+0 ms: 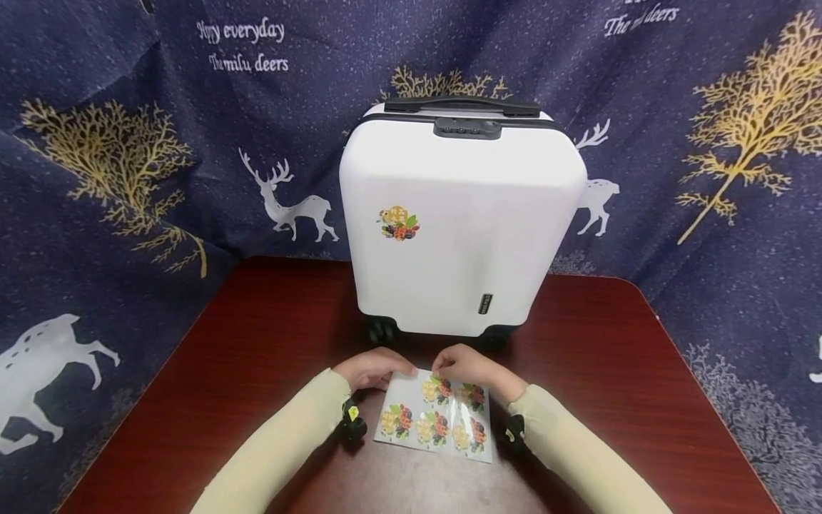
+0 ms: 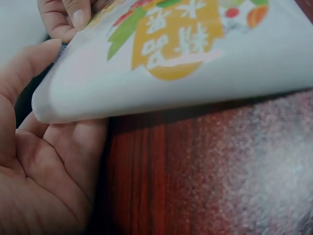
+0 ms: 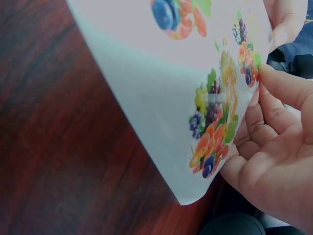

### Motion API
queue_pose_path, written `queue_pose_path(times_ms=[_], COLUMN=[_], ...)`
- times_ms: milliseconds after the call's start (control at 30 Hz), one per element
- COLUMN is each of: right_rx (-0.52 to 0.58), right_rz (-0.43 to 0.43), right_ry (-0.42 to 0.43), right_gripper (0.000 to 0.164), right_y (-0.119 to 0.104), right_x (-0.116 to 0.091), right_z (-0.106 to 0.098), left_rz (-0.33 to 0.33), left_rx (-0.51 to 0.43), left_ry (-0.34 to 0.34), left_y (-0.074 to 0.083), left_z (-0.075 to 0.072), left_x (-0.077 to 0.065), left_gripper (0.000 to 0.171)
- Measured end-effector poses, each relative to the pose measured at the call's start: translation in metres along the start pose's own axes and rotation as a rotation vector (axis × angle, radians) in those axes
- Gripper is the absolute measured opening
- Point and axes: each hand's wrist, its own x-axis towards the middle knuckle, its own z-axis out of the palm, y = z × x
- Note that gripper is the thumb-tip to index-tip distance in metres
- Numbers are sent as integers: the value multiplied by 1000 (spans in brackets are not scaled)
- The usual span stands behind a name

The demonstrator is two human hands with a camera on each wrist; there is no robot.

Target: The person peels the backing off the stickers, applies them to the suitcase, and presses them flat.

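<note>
The suitcase (image 1: 459, 235) is hiding part of one white deer (image 1: 597, 203). The head view's lower edge is cutting both sleeves (image 1: 279, 446). In the left wrist view, the sheet (image 2: 102, 93) is covering some fingertips of the left hand (image 2: 46, 166). Letters on the label (image 1: 485, 304) are appearing too small.

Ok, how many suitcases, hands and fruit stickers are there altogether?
Suitcase: 1
Hands: 2 (left hand, right hand)
Fruit stickers: 6 (5 on the sheet, 1 on the suitcase)
Total: 9
</note>
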Motion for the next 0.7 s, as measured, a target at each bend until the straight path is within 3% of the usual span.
queue_pose_path(times_ms=[367,700], right_rx=[73,58], right_rz=[-75,-116], right_ry=[-50,-42], right_gripper=[22,18], right_y=[1,2], right_x=[0,0], right_z=[-3,-3], left_rz=[-7,-31], left_rx=[12,38], left_ry=[62,7], left_y=[-2,0], left_z=[1,-2], left_x=[0,3], left_gripper=[33,30])
